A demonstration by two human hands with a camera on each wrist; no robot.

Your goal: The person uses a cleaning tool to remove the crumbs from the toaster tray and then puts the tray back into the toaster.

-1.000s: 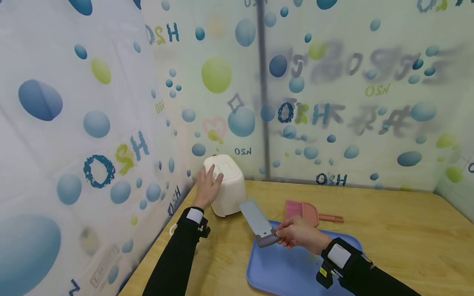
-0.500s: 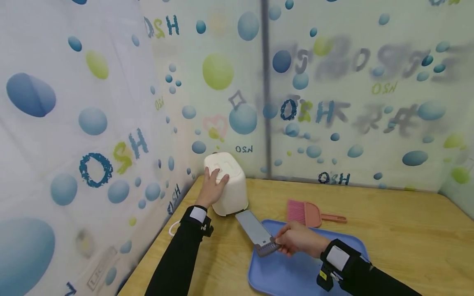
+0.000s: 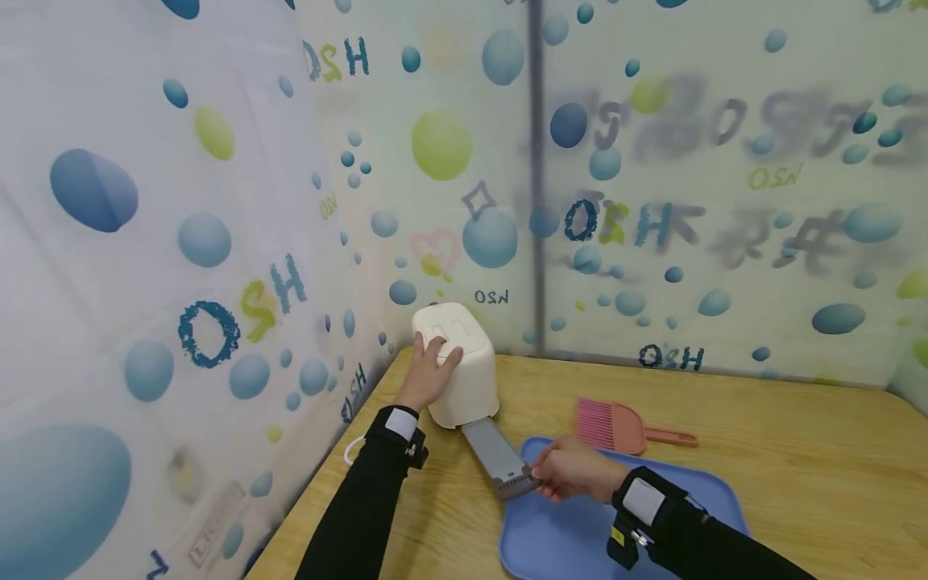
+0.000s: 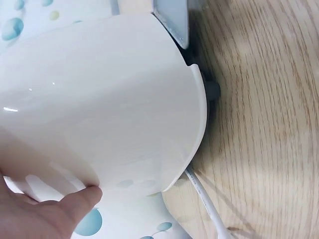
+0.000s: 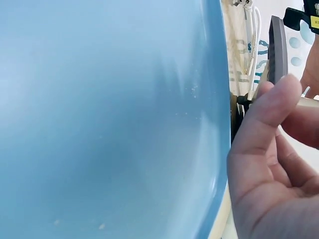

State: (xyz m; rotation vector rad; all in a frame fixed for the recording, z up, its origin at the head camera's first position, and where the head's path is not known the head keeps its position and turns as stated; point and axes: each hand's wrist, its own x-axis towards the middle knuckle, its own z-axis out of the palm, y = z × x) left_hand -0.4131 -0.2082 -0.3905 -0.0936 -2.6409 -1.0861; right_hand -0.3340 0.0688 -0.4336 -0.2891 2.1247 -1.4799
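A white toaster [image 3: 467, 374] stands at the back left of the wooden table. My left hand [image 3: 428, 374] grips its near left side, thumb against the white shell [image 4: 114, 104] and fingers toward the top. Between thumb and fingers, my right hand [image 3: 576, 471] pinches the near end of a flat grey crumb tray [image 3: 496, 451]. The tray's far end meets the low front opening of the toaster; how far inside it reaches is hidden. In the right wrist view, the tray's end [image 5: 278, 50] shows edge-on beyond my fingertips.
A blue serving tray [image 3: 551, 536] with a few crumbs lies below my right hand. Behind it rests a pink brush and dustpan [image 3: 616, 427]. A white cord [image 4: 207, 201] leaves the toaster's base. Patterned curtains [image 3: 449, 145] border the table's left and back.
The crumb tray was held raised beside the toaster; its far end has come down and left to the toaster's base opening. My left hand stays on the toaster.
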